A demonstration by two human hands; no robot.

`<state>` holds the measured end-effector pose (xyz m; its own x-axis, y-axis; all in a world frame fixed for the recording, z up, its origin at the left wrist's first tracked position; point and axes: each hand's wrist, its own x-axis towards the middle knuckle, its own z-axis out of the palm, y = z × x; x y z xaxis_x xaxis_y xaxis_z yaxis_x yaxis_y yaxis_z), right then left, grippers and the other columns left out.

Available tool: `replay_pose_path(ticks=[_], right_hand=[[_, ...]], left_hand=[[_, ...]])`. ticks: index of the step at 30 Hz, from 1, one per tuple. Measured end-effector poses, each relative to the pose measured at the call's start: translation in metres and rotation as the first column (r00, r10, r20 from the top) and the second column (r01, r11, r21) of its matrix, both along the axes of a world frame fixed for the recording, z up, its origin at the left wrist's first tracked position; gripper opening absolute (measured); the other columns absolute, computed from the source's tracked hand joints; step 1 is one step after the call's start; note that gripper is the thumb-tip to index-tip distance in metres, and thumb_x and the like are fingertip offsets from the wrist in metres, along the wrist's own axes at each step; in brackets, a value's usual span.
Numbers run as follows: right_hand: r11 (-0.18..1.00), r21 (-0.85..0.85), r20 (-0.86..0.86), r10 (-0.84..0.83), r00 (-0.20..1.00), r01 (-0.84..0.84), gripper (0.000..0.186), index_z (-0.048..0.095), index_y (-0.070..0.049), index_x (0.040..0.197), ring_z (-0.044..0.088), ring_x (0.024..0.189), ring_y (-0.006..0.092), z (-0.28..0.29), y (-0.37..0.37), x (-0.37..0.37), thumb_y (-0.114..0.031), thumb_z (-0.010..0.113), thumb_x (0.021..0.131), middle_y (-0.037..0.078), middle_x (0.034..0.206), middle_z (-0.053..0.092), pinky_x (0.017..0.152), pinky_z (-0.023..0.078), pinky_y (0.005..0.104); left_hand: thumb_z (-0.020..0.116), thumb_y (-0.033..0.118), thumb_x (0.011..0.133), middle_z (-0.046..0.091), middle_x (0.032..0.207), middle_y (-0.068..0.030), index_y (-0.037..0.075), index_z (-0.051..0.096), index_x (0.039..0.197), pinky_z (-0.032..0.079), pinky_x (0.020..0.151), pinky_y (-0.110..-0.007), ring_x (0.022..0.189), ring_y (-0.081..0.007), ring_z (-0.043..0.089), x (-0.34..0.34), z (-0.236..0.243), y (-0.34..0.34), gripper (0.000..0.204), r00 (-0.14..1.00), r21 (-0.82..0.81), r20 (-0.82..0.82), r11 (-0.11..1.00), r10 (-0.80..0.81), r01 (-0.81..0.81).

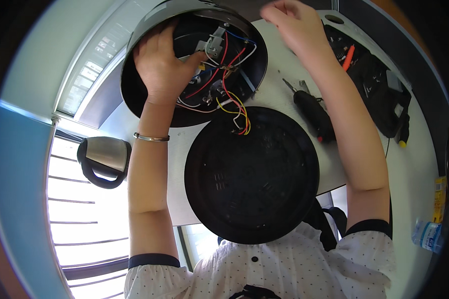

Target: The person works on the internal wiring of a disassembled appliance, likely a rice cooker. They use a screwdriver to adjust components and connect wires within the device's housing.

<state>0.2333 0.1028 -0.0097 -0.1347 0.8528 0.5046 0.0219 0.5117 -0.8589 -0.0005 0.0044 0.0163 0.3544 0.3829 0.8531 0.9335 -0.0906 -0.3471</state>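
Note:
A round, dark appliance housing [258, 55] lies tipped on its side with its hollow underside toward me. It looks like a rice cooker body. My left hand [162, 65] reaches inside it, fingers spread along the inner wall, thumb beside a metal bracket [212, 46]. Red, blue, white and yellow wires [229, 74] cross the interior. Some run out to a round black base cover [252, 174], which is off the housing and close to my body. Beyond the housing's right side, my right hand [289, 15] is raised with curled fingers; anything between them is hidden.
A black-handled power screwdriver [312, 113] lies on the white table [279, 89]. Farther right is a black tool case [369, 84] with an orange-handled tool [348, 57]. A steel kettle [105, 159] stands left; a water bottle [427, 235] and yellow box [439, 199] are at far right.

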Motion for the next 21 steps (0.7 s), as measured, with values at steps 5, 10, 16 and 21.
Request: replay_pose_path(ticks=[5,10,16,21], right_hand=[[0.989,-0.106,0.480,0.139,0.866,-0.100,0.021,0.068,-0.002,0.087,0.056,0.068,0.0111,0.004,-0.008,0.025,-0.016,0.053,0.081,0.004,0.076,0.064,0.062,0.044,0.0265],[0.963,-0.083,0.739,0.232,0.633,-0.256,0.019,0.066,0.001,0.087,0.061,0.076,0.0205,-0.015,-0.042,0.025,-0.003,0.050,0.077,0.011,0.081,0.065,0.069,0.047,0.0313],[0.914,0.144,0.875,0.061,0.481,-0.378,0.015,0.061,0.000,0.089,0.060,0.091,0.0340,-0.057,-0.045,0.012,0.005,0.055,0.077,0.017,0.094,0.062,0.078,0.049,0.0382],[0.876,0.135,0.928,0.052,0.369,-0.463,0.026,0.064,-0.001,0.091,0.060,0.095,0.0346,-0.059,-0.047,0.006,0.010,0.054,0.071,0.017,0.099,0.062,0.081,0.050,0.0389]], left_hand=[[0.088,0.034,0.047,0.066,0.100,-0.0119,0.008,0.063,0.112,0.047,0.083,-0.040,0.093,-0.0316,0.062,0.005,0.000,-0.003,0.075,1.000,0.063,-0.001,0.998,-0.030,0.030],[0.087,0.034,0.048,0.065,0.103,-0.0110,0.008,0.063,0.113,0.046,0.085,-0.039,0.097,-0.0298,0.061,0.006,-0.001,-0.007,0.073,0.999,0.060,0.043,0.998,-0.001,-0.002],[0.085,0.036,0.049,0.063,0.103,-0.0063,0.011,0.062,0.111,0.044,0.085,-0.042,0.096,-0.0258,0.060,0.004,-0.006,-0.001,0.071,0.996,0.052,0.082,0.998,-0.022,0.018],[0.084,0.037,0.049,0.063,0.103,-0.0064,0.012,0.062,0.112,0.043,0.087,-0.043,0.097,-0.0261,0.059,0.002,-0.006,-0.003,0.072,0.996,0.079,0.087,0.997,-0.029,0.022]])
